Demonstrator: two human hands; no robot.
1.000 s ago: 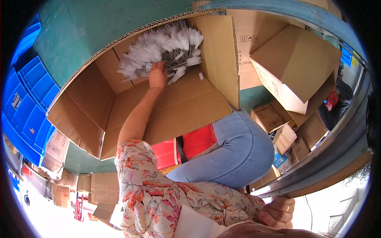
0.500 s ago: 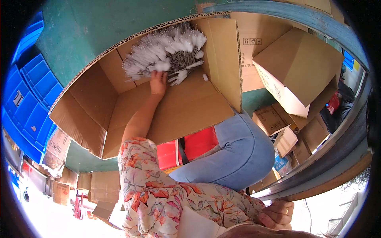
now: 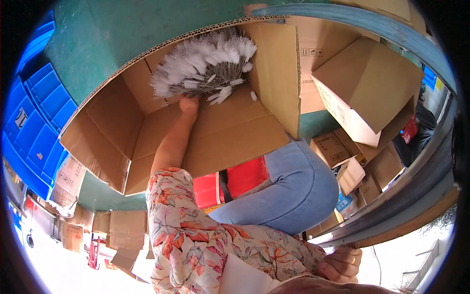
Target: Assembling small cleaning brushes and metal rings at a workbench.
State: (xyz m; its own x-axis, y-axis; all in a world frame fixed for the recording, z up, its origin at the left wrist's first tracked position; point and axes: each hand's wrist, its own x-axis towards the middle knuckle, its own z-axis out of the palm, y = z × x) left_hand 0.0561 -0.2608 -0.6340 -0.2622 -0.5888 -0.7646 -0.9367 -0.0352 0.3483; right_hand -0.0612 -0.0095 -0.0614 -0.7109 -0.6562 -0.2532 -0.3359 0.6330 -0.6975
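A large open cardboard box (image 3: 235,132) lies tilted in front of me, its mouth toward me. Inside, against the far wall, is a heap of thin wire-stemmed brushes (image 3: 205,61) with white bristle tufts, fanned out. My left hand (image 3: 189,104) reaches into the box and touches the near lower edge of the heap; its fingertips are hidden under the tufts and wires. One loose white piece (image 3: 253,96) lies on the cardboard right of the heap. My right hand (image 3: 340,264) is closed at the lower right, by a wooden edge; what it holds, if anything, is hidden.
Blue plastic crates (image 3: 36,132) stand at the left. Another open carton (image 3: 367,83) is at the right, with smaller cardboard boxes (image 3: 350,174) below it. A red case or stool with a black strap (image 3: 245,179) sits under the box, beside my jeans-clad leg (image 3: 298,191). A blue metal rail (image 3: 372,22) curves along the upper right.
My left hand has moved down and slightly left, from the front tufts to the heap's lower edge, and its fingers have slipped out of sight. My right hand stays put.
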